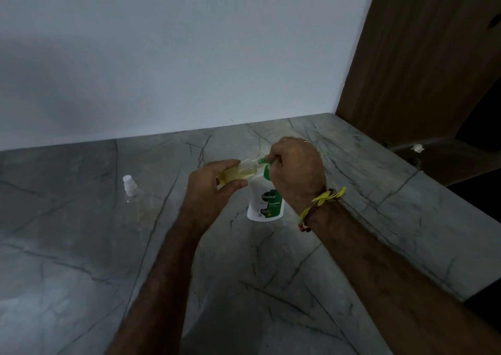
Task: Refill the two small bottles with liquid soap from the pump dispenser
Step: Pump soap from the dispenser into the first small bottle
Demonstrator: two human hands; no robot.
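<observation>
I am holding a small bottle (238, 174), tilted and part-filled with yellowish soap, in my curled left hand (214, 189) against the green nozzle of the pump dispenser (265, 200) on the marble counter (271, 287); my right hand (295, 170) is pressing the pump. Keeping mouth under spout should prevent spills. The label is reading "Dettol Original". A capped second bottle (132, 194) is standing well apart.

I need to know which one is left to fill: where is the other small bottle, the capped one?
In the head view the capped bottle stands alone on the counter, left of the left hand, well apart from the soap dispenser.
</observation>
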